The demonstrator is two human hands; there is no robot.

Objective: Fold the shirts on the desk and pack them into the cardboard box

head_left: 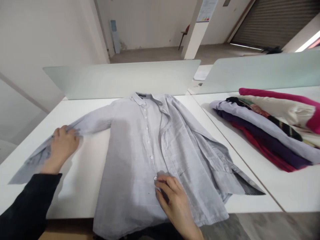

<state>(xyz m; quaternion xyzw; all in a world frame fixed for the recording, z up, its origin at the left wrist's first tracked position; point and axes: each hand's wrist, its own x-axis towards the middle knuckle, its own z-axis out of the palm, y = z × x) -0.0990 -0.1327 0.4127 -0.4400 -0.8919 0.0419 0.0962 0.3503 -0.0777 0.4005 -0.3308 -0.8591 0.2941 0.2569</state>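
Note:
A light grey button-up shirt [125,150] lies spread on the white table, its collar at the far side and its front partly open. White buttons run down the placket. My left hand [63,143] is over the sleeve stretched out to the left, its fingers bent and closed on the cloth. Low on the shirt front, my right hand [173,200] rests beside a button [155,178]; its fingers are bent, with thumb and forefinger slightly apart and no cloth visibly pinched. The other sleeve [222,166] lies slanting down to the right, its cuff open.
A pile of folded clothes [265,130] in several colours lies on the table to the right, past a seam. Frosted divider panels [125,80] stand along the back edge. Behind them are a pillar [197,33], a water dispenser [115,36] and a roller shutter [270,23].

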